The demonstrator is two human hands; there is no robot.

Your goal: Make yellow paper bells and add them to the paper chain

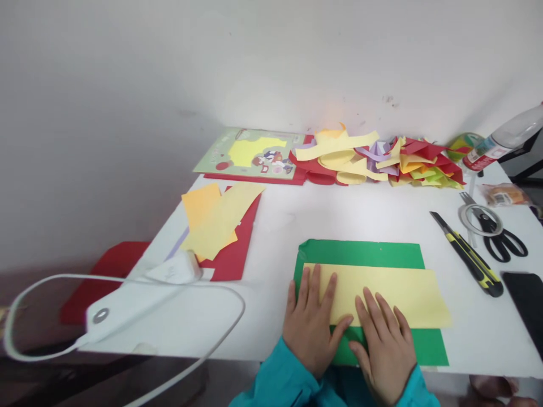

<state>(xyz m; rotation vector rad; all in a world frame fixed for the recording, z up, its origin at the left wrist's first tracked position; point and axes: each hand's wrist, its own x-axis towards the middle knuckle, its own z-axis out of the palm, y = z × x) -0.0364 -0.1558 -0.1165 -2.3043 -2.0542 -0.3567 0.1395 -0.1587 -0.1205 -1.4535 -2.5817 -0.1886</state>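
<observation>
A pale yellow strip of paper [390,288] lies flat across a green sheet of paper [365,251] at the table's front edge. My left hand [311,322] rests on the strip's left end with fingers spread, partly over the green sheet. Lower and to the right, my right hand [384,339] lies with its fingertips on the middle of the strip, fingers apart. Neither hand grasps anything. The strip's right end reaches past the green sheet onto the white table [284,226].
Right: a utility knife [469,254], scissors [500,237], a tape roll [479,219], a black phone [526,305]. Behind: folded coloured paper [424,161], a plastic bottle [504,138], a printed paper pad [220,150]. Left: paper scraps [220,220] and a power strip [127,308] with a looping white cable [229,330].
</observation>
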